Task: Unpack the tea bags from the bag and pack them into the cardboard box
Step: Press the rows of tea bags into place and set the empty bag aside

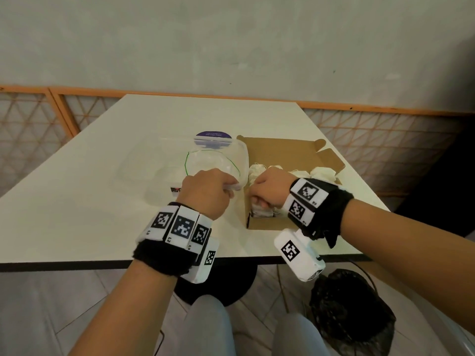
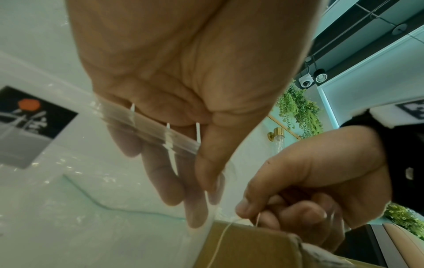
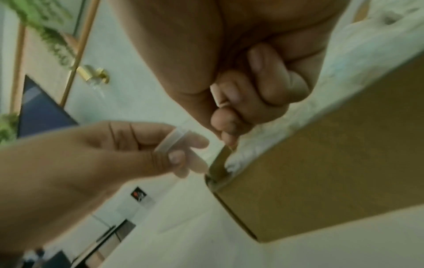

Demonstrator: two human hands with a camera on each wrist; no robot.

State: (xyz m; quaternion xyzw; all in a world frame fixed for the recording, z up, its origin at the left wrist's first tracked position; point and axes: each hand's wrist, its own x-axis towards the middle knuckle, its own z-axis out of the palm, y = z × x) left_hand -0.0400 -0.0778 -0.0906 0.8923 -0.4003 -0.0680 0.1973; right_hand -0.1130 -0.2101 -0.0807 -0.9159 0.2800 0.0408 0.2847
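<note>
Pinching the zip rim of the clear bag (image 1: pixel 205 160), the left hand (image 1: pixel 205 192) holds its mouth open toward the cardboard box (image 1: pixel 290 155), the bag's long axis lying across the bench (image 1: pixel 102 201). Just beside those fingers, the right hand (image 1: pixel 268 187) is curled, apparently gripping tea bags (image 1: pixel 262 210) by their strings, over the box.

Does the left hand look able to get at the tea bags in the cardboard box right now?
Probably not yet. The left hand is pinching the rim of the clear plastic bag, and the right hand sits over the near tea bags in the cardboard box. It would have to let go first.
</note>
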